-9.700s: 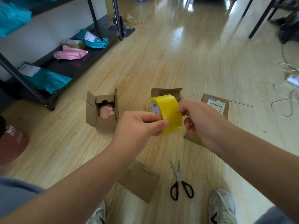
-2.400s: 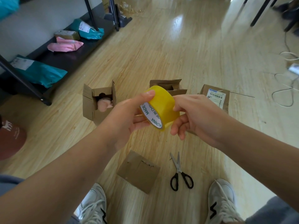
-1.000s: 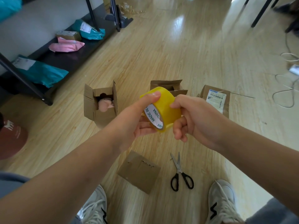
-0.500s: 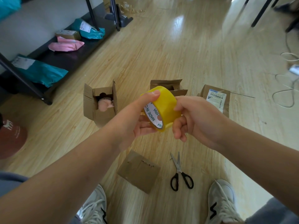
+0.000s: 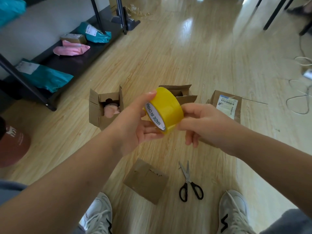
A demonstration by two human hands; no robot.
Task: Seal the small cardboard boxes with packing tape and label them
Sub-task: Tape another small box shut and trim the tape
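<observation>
From the head camera, the yellow tape roll (image 5: pixel 166 108) is held in mid-air above the floor, between both hands. The left hand (image 5: pixel 135 125) grips it, thumb on the top rim and fingers beneath. The right hand (image 5: pixel 202 122) pinches at its right side.

Beyond on the left stands an open box (image 5: pixel 101 119) with something pink inside. A second open box (image 5: pixel 182 93) sits just past the roll, and a labelled box (image 5: pixel 226 103) lies to the right. A flat closed box (image 5: pixel 145 181) lies near, with scissors (image 5: pixel 190 184) just beside it.

The step looks like hunting for the tape's loose end. Next, a strip must be peeled free and a box's flaps folded down.
</observation>
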